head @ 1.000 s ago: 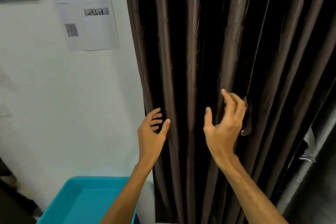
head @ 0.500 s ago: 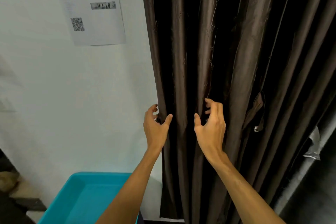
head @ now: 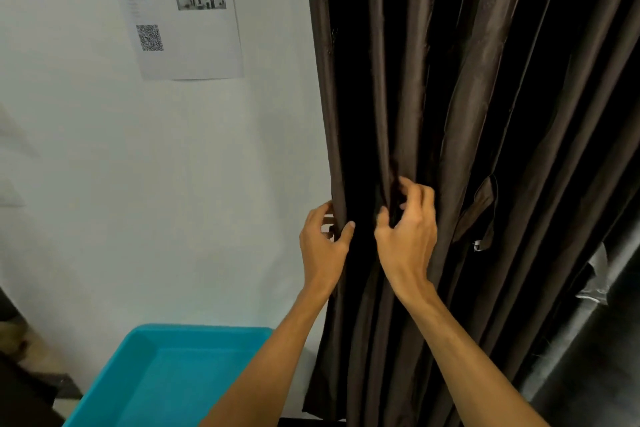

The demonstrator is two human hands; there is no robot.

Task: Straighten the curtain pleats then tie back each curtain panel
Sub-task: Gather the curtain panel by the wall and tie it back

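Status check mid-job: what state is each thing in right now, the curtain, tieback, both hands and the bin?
curtain: hanging down, pleats uneven, not tied back.
tieback strap: dangling loose against the curtain, wrapped round nothing.
left hand: grips the curtain's left edge.
right hand: curled, pinches a pleat just right of that edge.
blue bin: open-topped, no lid on.

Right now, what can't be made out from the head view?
All in the head view:
- Dark brown satin curtain: its top and hanging are cut off by the upper edge.
- Left hand: fingertips hidden behind the curtain's edge.
- Right hand: fingertips buried in a pleat.
- White printed paper sheet: text too small, top cut off.
- Turquoise plastic bin: near end cut off by the bottom edge, one corner behind the left forearm.
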